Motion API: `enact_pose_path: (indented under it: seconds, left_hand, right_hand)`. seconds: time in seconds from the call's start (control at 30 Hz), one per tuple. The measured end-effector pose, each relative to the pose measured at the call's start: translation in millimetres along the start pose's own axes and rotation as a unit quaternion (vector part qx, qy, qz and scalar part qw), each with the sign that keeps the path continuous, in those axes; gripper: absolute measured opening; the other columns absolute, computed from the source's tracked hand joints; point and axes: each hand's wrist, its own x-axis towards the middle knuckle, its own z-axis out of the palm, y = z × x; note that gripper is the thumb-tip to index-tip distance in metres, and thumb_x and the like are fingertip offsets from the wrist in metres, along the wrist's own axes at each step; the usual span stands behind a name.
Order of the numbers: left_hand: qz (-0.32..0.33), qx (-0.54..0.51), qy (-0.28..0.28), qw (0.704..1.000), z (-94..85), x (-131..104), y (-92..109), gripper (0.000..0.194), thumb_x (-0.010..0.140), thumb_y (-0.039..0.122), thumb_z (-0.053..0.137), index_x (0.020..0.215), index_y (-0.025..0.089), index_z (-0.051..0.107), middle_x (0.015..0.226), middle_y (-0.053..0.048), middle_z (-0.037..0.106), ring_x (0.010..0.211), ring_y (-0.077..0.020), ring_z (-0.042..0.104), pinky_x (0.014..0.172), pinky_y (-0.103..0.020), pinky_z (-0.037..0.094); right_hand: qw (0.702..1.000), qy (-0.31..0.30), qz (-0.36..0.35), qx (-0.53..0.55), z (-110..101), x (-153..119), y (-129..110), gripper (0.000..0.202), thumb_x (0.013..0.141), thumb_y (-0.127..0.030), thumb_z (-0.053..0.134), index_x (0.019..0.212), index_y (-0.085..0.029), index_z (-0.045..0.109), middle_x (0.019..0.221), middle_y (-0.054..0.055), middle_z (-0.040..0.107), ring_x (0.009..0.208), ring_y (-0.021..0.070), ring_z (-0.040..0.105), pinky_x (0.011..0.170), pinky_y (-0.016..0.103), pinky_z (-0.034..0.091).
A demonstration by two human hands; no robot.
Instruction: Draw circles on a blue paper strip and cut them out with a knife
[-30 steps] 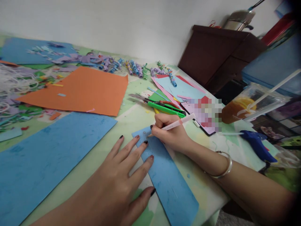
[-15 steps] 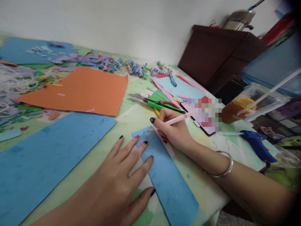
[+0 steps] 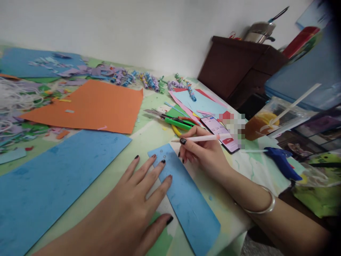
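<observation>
A strip of blue paper (image 3: 190, 202) lies slantwise on the table in front of me, with two small pencilled circles near its far end. My left hand (image 3: 138, 192) rests flat on the strip's left edge, fingers spread. My right hand (image 3: 206, 153) pinches a pale pink pencil (image 3: 198, 138) just beyond the strip's far right edge. The pencil's tip points left and is off the marked spot. Left of my left hand lies a larger blue sheet (image 3: 58, 177).
Behind are an orange sheet (image 3: 90, 106), scissors with a green cutter (image 3: 178, 122), and rolled paper curls (image 3: 151, 81). A phone (image 3: 221, 133), a drink cup (image 3: 262, 122) and a blue glue gun (image 3: 282, 163) are on the right. Paper scraps and white string (image 3: 16, 96) lie far left.
My right hand has lifted the pencil tip away from the blue strip and moved slightly right. Two circles now show uncovered. My left hand stays in place on the strip.
</observation>
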Motion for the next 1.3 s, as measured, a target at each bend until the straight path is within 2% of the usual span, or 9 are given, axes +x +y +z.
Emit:
enact_pose_path:
  seconds: [0.13,0.27,0.4,0.6,0.73,0.97,1.3]
  left_hand:
    - [0.008,0.007,0.001,1.000,2.2,-2.9,-0.3,0.063,0.094,0.056,0.053,0.139,0.012,0.059,0.142,-0.025,0.058,0.132,-0.0477,0.052,0.101,-0.067,0.047]
    - [-0.004,-0.013,0.010,1.000,9.5,-10.6,0.2,0.074,0.092,0.063,0.052,0.149,0.017,0.047,0.153,-0.021,0.047,0.146,-0.0425,0.036,0.115,-0.063,0.034]
    - [-0.019,-0.009,0.003,1.000,10.4,-11.9,2.8,0.071,0.090,0.059,0.056,0.148,0.019,0.048,0.155,-0.020,0.046,0.148,-0.0407,0.031,0.119,-0.061,0.028]
    - [-0.024,-0.021,0.016,0.999,8.1,-9.8,3.0,0.070,0.087,0.052,0.061,0.146,0.017,0.049,0.150,-0.020,0.051,0.149,-0.0388,0.032,0.122,-0.057,0.025]
    - [-0.019,-0.021,0.003,1.000,10.3,-10.7,1.4,0.072,0.088,0.054,0.059,0.147,0.016,0.048,0.149,-0.020,0.051,0.150,-0.0417,0.027,0.122,-0.062,0.021]
    - [-0.026,-0.036,0.008,0.999,10.8,-10.5,1.7,0.070,0.086,0.050,0.060,0.146,0.016,0.049,0.147,-0.020,0.054,0.148,-0.0421,0.031,0.120,-0.064,0.023]
    - [-0.038,-0.027,-0.006,0.999,7.7,-8.0,4.4,0.066,0.085,0.047,0.058,0.144,0.018,0.051,0.148,-0.018,0.053,0.150,-0.0397,0.028,0.120,-0.062,0.025]
  right_hand:
    - [0.998,-0.014,0.025,-0.052,4.7,-7.5,-0.8,0.020,0.074,-0.023,0.081,0.076,-0.018,0.062,0.061,-0.003,0.064,0.048,0.0094,0.058,0.045,0.021,0.049]
    - [0.998,-0.036,0.023,-0.044,6.5,-3.9,1.6,0.023,0.069,-0.019,0.081,0.073,-0.019,0.058,0.062,-0.004,0.062,0.053,0.0107,0.061,0.049,0.022,0.050]
    - [0.993,-0.058,-0.023,-0.104,4.2,2.5,4.4,0.030,0.075,-0.016,0.071,0.059,-0.020,0.046,0.052,-0.005,0.056,0.048,0.0099,0.057,0.045,0.020,0.044]
    - [0.986,-0.084,-0.053,-0.138,2.8,6.1,6.0,0.031,0.078,-0.020,0.069,0.060,-0.021,0.044,0.051,-0.006,0.053,0.047,0.0090,0.052,0.044,0.021,0.037]
    - [0.979,-0.076,-0.089,-0.164,3.4,6.3,7.8,0.034,0.078,-0.013,0.061,0.055,-0.021,0.037,0.048,-0.006,0.049,0.046,0.0076,0.045,0.046,0.021,0.034]
    - [0.976,-0.069,-0.091,-0.186,4.8,6.5,8.5,0.033,0.077,-0.014,0.059,0.055,-0.022,0.036,0.049,-0.006,0.045,0.048,0.0080,0.041,0.046,0.022,0.033]
    - [0.974,-0.077,-0.097,-0.189,4.9,6.3,9.1,0.032,0.078,-0.013,0.059,0.056,-0.022,0.037,0.049,-0.006,0.047,0.049,0.0085,0.041,0.047,0.022,0.033]
